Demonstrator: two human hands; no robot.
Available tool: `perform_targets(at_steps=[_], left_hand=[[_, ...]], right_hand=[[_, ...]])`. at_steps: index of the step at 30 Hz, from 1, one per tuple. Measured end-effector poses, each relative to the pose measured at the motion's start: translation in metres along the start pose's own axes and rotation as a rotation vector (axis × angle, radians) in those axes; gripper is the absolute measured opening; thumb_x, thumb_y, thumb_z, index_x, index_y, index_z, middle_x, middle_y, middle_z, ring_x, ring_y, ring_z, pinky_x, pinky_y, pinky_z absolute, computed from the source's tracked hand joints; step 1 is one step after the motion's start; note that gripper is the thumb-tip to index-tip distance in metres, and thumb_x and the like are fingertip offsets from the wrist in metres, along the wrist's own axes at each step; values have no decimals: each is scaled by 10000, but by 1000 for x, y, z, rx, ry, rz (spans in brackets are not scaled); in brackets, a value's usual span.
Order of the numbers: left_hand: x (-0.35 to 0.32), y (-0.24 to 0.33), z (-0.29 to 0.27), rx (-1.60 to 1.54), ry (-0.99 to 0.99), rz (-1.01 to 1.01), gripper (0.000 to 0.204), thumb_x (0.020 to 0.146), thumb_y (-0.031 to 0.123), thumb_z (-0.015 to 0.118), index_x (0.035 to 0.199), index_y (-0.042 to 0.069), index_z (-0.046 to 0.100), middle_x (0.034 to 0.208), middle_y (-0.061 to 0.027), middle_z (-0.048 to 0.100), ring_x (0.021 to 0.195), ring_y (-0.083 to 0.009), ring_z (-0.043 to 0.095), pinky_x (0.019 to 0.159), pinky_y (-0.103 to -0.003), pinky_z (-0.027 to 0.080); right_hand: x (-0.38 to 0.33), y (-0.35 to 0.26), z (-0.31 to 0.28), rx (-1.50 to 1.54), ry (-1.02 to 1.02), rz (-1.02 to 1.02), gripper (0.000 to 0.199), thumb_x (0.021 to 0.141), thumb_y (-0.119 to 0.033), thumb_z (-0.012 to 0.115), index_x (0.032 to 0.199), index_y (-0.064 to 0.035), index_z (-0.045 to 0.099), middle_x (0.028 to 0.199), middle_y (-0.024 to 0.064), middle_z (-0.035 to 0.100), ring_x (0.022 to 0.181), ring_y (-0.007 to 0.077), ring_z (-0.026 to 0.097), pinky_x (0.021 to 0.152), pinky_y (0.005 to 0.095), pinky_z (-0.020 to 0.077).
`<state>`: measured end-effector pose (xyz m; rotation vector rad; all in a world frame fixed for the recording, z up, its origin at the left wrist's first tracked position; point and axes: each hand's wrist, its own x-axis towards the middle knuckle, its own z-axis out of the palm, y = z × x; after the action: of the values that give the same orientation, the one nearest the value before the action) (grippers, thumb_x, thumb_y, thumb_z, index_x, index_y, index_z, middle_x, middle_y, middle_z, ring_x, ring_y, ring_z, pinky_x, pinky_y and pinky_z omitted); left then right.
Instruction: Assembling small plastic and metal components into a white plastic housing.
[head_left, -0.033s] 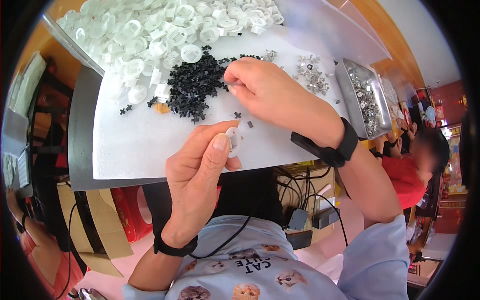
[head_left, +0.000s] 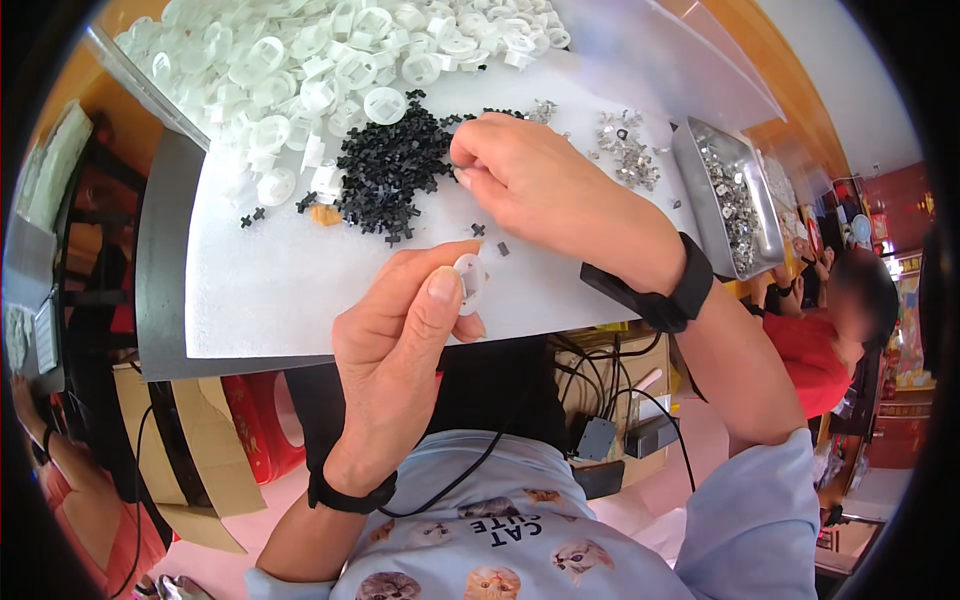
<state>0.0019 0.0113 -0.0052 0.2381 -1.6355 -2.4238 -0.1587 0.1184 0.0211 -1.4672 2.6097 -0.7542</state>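
My left hand (head_left: 400, 315) pinches a round white plastic piece (head_left: 469, 285) between thumb and fingers, above the near part of the white sheet (head_left: 270, 300). The piece stands on edge, with a cut-out in its middle. My right hand (head_left: 530, 180) is at the right edge of a heap of small black cross-shaped parts (head_left: 385, 180). Its thumb and forefinger are closed together; whatever is between them is too small or hidden to make out. One loose black cross (head_left: 478, 230) and a small dark block (head_left: 503, 249) lie between my two hands.
A large heap of white plastic pieces (head_left: 330, 60) covers the far left. Small metal parts (head_left: 628, 150) lie scattered at the right, beside a metal tray (head_left: 700, 185) of similar parts. A clear panel (head_left: 660, 60) borders the back. Another person in red (head_left: 810, 360) is at the right.
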Motion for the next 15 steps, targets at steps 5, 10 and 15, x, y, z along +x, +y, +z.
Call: perform_targets(at_steps=[5,10,15], left_hand=[[1,-1,-5,-37,-6,-3,346,974,205,484,1160,-75,565,937,-94,631,701,-91,534,657,-209,440],[3,1,-6,-78,-15,-12,349,977,202,472,1163,-82,557,951,-111,635,702,-100,546,655,-220,452],[5,0,-10,-118,-10,-35,333,974,215,478,1151,-48,581,912,-85,619,696,-92,551,634,-212,448]], right_hand=[[4,-9,7,-100,-28,28,73,792,-41,503,823,12,542,829,170,577,783,376,591,673,446,479],[1,-7,2,-124,-84,23,81,776,-47,523,831,10,543,856,167,582,766,383,587,657,460,472],[5,-7,-7,87,-165,104,102,718,-68,542,745,28,523,714,206,574,687,398,561,611,477,435]])
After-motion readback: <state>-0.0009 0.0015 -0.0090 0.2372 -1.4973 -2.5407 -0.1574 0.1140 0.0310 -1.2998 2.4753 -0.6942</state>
